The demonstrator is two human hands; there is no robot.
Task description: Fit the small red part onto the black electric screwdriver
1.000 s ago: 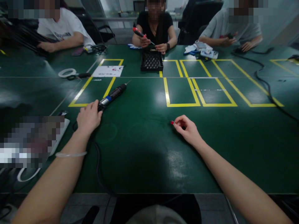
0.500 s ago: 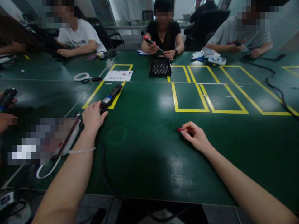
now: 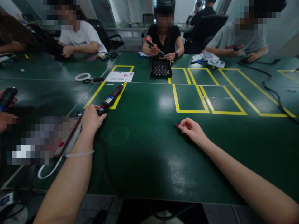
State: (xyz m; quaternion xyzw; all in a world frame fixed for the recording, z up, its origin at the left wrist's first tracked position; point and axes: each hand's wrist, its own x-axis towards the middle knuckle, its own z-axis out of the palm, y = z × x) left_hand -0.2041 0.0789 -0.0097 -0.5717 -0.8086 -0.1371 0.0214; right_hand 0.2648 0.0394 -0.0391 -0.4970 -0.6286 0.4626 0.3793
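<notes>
My left hand (image 3: 91,118) rests on the green table (image 3: 149,155) with its fingers curled round the near end of a black electric screwdriver (image 3: 111,98) that lies pointing away, over a yellow tape line. A black cable (image 3: 104,161) runs from that end back under my forearm. My right hand (image 3: 191,129) lies on the table to the right, fingers pinched on a small red object (image 3: 177,125) at its fingertips. A clear band circles my left wrist.
Yellow tape rectangles (image 3: 190,98) mark the table's middle and right. A black tray (image 3: 161,68) stands before a person opposite who holds a red-handled screwdriver (image 3: 150,42). White paper (image 3: 119,76), a white ring (image 3: 82,76) and a long cable (image 3: 268,88) lie about. Other people sit around.
The view has swung slightly left and up. My left hand keeps hold of the screwdriver's end, which has turned a little. My right hand stays pinched on the red object.
</notes>
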